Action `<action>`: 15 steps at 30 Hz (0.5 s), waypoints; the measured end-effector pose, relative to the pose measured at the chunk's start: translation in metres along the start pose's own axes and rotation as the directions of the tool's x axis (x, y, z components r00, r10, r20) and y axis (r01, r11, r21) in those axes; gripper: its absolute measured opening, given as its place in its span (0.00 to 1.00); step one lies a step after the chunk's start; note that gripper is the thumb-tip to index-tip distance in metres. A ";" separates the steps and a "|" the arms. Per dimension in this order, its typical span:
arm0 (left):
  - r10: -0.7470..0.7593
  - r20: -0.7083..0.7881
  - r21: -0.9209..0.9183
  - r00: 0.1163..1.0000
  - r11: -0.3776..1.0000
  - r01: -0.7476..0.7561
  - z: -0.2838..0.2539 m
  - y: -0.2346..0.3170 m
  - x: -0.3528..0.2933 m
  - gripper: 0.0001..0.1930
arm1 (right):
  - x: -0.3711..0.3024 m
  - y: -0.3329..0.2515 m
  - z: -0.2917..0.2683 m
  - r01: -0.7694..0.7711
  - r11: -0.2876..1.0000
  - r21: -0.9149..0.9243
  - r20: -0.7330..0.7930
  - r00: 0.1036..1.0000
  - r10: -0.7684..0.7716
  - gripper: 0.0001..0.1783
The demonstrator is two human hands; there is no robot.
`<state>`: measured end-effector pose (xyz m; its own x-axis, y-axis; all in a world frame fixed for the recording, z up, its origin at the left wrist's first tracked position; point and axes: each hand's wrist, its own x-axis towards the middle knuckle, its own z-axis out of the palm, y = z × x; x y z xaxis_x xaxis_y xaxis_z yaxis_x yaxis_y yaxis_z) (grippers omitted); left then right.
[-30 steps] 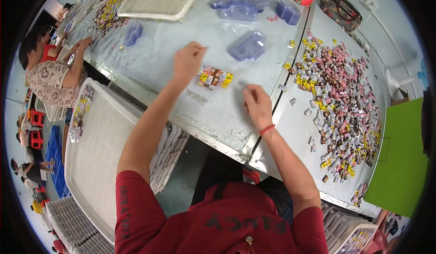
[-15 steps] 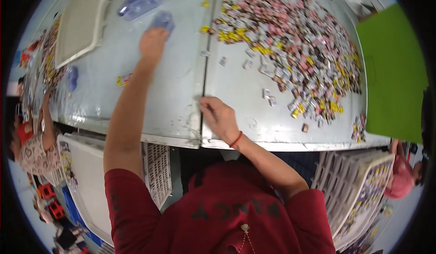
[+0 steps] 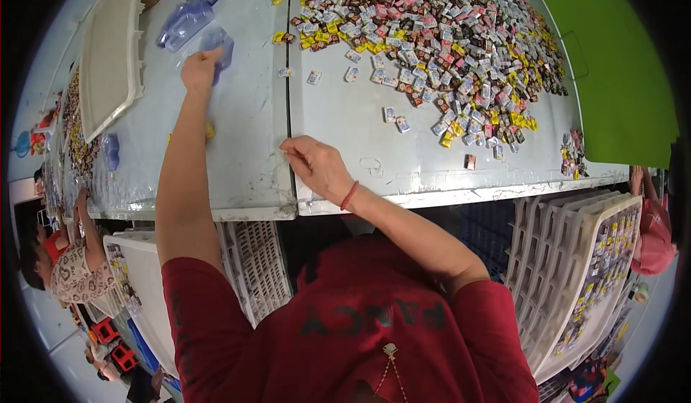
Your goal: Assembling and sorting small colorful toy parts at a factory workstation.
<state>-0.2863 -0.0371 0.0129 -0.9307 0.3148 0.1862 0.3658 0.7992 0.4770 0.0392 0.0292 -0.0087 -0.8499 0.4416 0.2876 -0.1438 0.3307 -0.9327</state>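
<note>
My left hand (image 3: pixel 198 72) reaches far over the left tabletop, its fingers closed at the near edge of a translucent blue-violet moulded plastic tray (image 3: pixel 222 48). Behind that tray lie more plastic trays (image 3: pixel 186 25) of the same kind. By the seam between the two tabletops, my right hand (image 3: pixel 318 167) rests with fingers bent and drawn together; whatever they may hold is hidden. Right of the seam spreads a large heap of small wrapped pieces (image 3: pixel 432 50) in white, pink, brown and yellow. Several strays, such as a white wrapped piece (image 3: pixel 314 77), lie nearer my right hand.
A white tray (image 3: pixel 108 50) lies at the far left, beside another heap of wrapped pieces (image 3: pixel 78 126). A green panel (image 3: pixel 612 72) borders the right side. Below the table edge stand stacked white crates (image 3: pixel 536 259). Co-workers (image 3: pixel 79 270) are at both sides.
The view has shifted, so the table and heap appear farther left and higher. My left hand stays at the plastic tray, and my right hand stays near the seam.
</note>
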 end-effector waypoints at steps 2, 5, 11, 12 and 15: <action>-0.070 0.032 -0.135 0.997 0.988 0.074 -0.005 -0.026 0.018 0.18 | -0.005 -0.012 -0.008 0.057 0.998 -0.018 0.023 0.998 -0.056 0.09; -0.160 0.107 -0.428 0.981 0.883 0.191 -0.009 -0.041 0.031 0.19 | -0.025 -0.024 -0.034 0.160 0.984 -0.079 0.050 0.986 -0.157 0.10; 0.573 -0.082 -0.316 0.816 0.761 -0.566 -0.034 0.088 -0.128 0.04 | -0.066 -0.005 -0.130 0.069 0.721 -0.690 -0.186 0.945 -0.268 0.21; 0.560 0.011 -0.543 0.829 0.699 -0.465 -0.019 0.083 -0.168 0.04 | -0.069 -0.003 -0.145 0.011 0.686 -0.727 -0.202 0.952 -0.229 0.23; 0.914 -0.134 -0.332 0.383 0.323 -0.886 -0.007 0.107 -0.245 0.09 | -0.073 0.004 -0.169 -0.112 0.570 -0.814 -0.236 0.960 -0.149 0.25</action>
<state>-0.0187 -0.0319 0.0242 -0.0222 0.7826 0.6221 0.9426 -0.1911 0.2739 0.1861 0.1389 0.0034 -0.6749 0.5718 0.4664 0.4257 0.8180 -0.3868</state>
